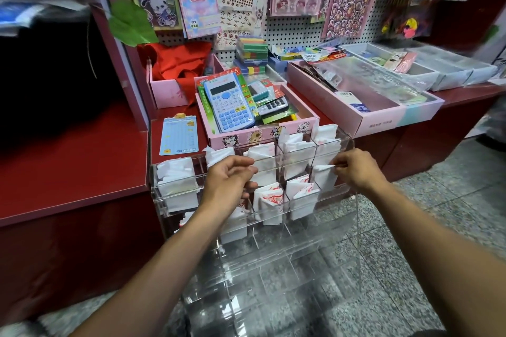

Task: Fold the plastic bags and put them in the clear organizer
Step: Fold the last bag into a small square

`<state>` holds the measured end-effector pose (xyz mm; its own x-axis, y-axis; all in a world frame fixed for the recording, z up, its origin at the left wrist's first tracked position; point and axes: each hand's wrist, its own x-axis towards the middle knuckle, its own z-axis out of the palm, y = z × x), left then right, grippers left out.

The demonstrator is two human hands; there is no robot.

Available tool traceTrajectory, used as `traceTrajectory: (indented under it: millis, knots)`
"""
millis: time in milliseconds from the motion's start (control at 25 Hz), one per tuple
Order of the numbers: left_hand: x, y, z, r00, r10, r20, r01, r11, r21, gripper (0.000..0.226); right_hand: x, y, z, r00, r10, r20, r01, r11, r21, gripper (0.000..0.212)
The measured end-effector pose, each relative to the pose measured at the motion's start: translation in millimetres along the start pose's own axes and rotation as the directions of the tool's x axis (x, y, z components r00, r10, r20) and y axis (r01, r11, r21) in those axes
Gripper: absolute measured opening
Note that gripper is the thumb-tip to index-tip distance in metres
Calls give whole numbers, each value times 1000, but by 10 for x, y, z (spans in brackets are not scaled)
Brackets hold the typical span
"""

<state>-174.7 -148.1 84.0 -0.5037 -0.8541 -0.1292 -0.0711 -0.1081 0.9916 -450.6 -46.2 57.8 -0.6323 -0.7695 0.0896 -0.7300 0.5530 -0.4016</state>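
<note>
Both hands are at the clear organizer (pixel 273 227). The left hand (pixel 228 183) curls on its rim. The right hand (pixel 356 169) pinches a folded white bag (pixel 324 176) in its slot. Next, push it down.

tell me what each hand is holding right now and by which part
The right hand pinches the top corner of a folded white plastic bag standing in the clear acrylic organizer. The left hand is curled at a middle compartment; what it grips cannot be told.

left hand (pixel 228 180) hides the bags behind it.
</note>
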Motion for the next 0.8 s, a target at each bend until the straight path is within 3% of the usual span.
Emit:
traceTrajectory:
  millis: [200, 360, 560, 680, 800]
  knots:
    - [25, 17, -17, 1000, 7, -21, -7, 1000, 0, 13, 47, -69, 88, 981, 81, -175, -86, 996, -21, 3]
    - [23, 20, -43, 1000, 7, -27, -7, 1000, -4, 16, -34, -105, 57, 982, 43, -183, -46, 999, -14, 7]
    - [-77, 162, -328, 997, 24, -78, -27, 999, -31, 17, -202, -629, -156, 926, -134, -354, 185, 976, 116, 12]
    - [-184, 366, -729, 980, 66, -190, -81, 994, -71, 15, -268, -1426, -319, 842, -273, -466, 402, 892, 204, 12]
    - [-330, 523, -1234, 945, 108, -310, -147, 983, -108, 15, -379, -2318, -275, 774, -406, -485, 569, 782, 254, 12]
